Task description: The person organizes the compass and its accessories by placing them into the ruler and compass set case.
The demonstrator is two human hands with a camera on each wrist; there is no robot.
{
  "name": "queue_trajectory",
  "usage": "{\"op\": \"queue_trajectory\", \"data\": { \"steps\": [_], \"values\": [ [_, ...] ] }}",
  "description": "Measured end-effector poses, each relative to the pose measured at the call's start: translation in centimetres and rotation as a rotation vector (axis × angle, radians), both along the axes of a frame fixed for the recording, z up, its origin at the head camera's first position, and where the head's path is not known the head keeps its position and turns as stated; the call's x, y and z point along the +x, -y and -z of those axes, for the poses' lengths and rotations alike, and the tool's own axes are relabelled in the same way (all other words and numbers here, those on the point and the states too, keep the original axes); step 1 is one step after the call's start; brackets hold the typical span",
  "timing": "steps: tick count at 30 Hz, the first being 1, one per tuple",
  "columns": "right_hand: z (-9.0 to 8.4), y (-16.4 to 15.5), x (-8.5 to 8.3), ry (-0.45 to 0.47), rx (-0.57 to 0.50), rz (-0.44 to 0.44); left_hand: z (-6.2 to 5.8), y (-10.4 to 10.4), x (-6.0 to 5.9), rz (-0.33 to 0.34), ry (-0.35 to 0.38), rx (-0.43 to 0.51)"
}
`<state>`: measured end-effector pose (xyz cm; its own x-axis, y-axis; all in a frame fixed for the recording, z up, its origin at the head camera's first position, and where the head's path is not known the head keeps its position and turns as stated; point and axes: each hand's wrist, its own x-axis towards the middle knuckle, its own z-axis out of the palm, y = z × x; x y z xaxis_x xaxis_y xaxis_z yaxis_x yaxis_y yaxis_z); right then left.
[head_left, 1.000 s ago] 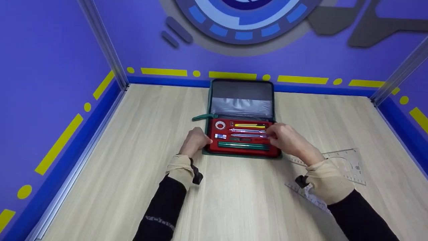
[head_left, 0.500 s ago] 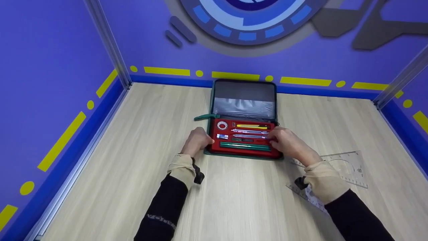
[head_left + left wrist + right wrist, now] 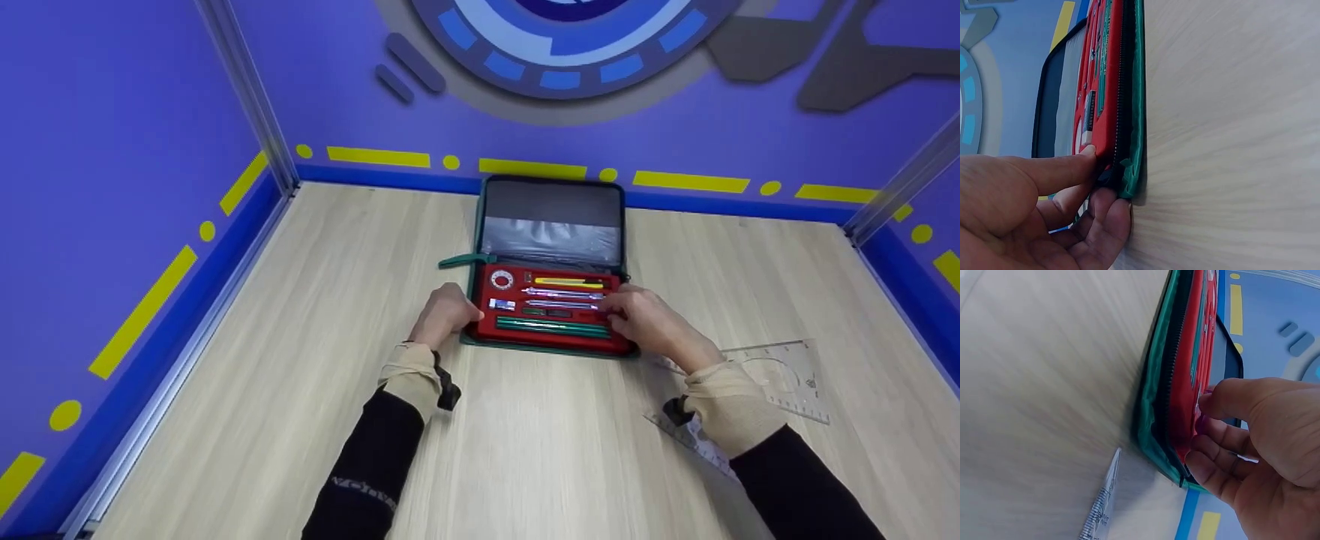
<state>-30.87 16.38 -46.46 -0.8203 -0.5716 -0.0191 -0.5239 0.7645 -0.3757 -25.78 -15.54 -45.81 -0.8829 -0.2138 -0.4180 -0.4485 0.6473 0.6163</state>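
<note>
left hand [image 3: 1044, 202] grip on case [image 3: 1129, 112] edge

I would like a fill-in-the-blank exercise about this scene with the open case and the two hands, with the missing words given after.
1. The tray inside the open case has the colour ____.
2. The left hand holds the case at its ____ edge.
3. The clear ruler lies on the table near the ____ hand.
4. The case's lid lies on the side ____ from the person.

Missing words: red; left; right; away
</note>
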Motion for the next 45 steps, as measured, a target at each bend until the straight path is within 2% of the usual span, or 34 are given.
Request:
{"op": "queue_trajectory", "data": {
  "steps": [11, 15, 20, 24, 33, 41, 45],
  "values": [
    [-0.2, 0.0, -0.1, 0.014, -0.046, 0.025, -0.2, -0.1, 0.5, 0.010, -0.039, -0.021],
    [-0.4, -0.1, -0.2, 0.102, -0.123, 0.092, -0.1, -0.2, 0.4, 0.004, -0.035, -0.025],
    [-0.5, -0.1, -0.3, 0.227, -0.272, 0.182, 0.0, -0.1, 0.1, 0.003, -0.023, -0.028],
    [-0.4, 0.0, -0.3, 0.216, -0.340, 0.208, 0.1, 0.0, -0.1, 0.000, 0.002, -0.020],
    [0.2, 0.7, 0.0, 0.132, -0.266, 0.287, 0.1, 0.0, -0.1, 0.002, 0.013, -0.038],
    [0.6, 1.0, 0.3, 0.044, -0.207, 0.275, -0.1, 0.0, 0.1, -0.001, -0.005, -0.027],
    [0.7, 1.1, 0.4, 0.049, -0.176, 0.280, -0.1, 0.1, 0.0, 0.003, 0.002, -0.018]
  ]
}}
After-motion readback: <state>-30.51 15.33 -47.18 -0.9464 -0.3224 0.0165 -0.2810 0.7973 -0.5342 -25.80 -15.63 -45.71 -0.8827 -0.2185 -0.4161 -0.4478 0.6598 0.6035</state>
